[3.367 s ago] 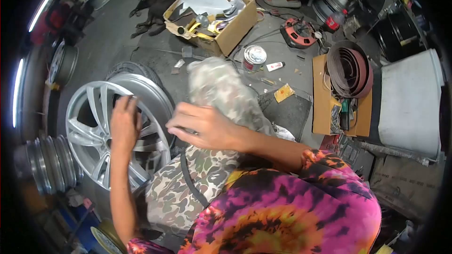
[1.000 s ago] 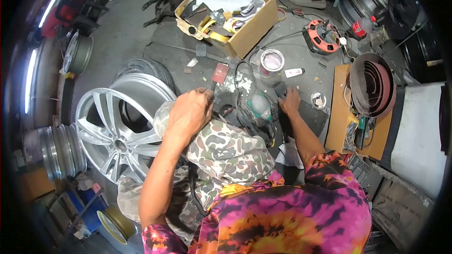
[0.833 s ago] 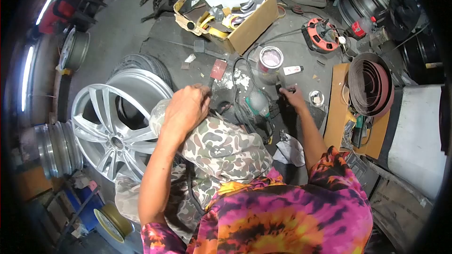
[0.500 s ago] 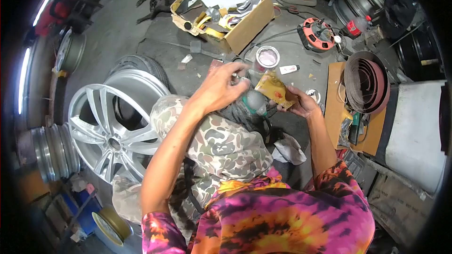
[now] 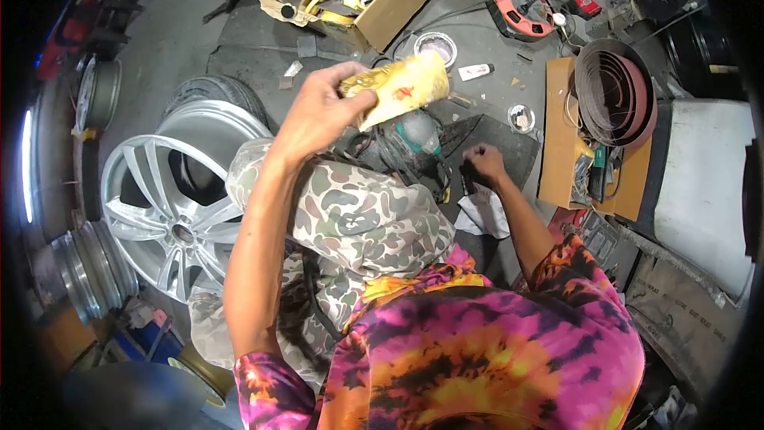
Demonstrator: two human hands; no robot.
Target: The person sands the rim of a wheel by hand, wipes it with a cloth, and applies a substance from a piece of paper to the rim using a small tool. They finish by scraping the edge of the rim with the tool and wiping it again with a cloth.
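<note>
My left hand (image 5: 322,107) grips the edge of a yellow sheet (image 5: 406,87), fingers closed round its left end. The sheet is held up in front of me and has a small red smear. My right hand (image 5: 484,166) is lower and to the right, its fingers curled in; what they hold, if anything, is hidden. Just below it lies a crumpled white sheet (image 5: 485,215). A respirator mask (image 5: 419,134) with a green rim lies between my hands. Beyond the yellow sheet stands an open tin (image 5: 450,49), partly hidden, with a small white tube (image 5: 476,72) beside it.
A silver alloy wheel (image 5: 181,232) and a tyre (image 5: 211,103) are at my left. Ahead stands a cardboard box (image 5: 402,4) of scraps. A red cable reel (image 5: 521,12) and a cardboard box (image 5: 557,143) with coiled abrasive strips (image 5: 617,95) are to the right.
The yellow sheet has gone from my right hand to my left and moved left and up. My right hand has drawn back toward the crumpled white sheet. The view has shifted slightly.
</note>
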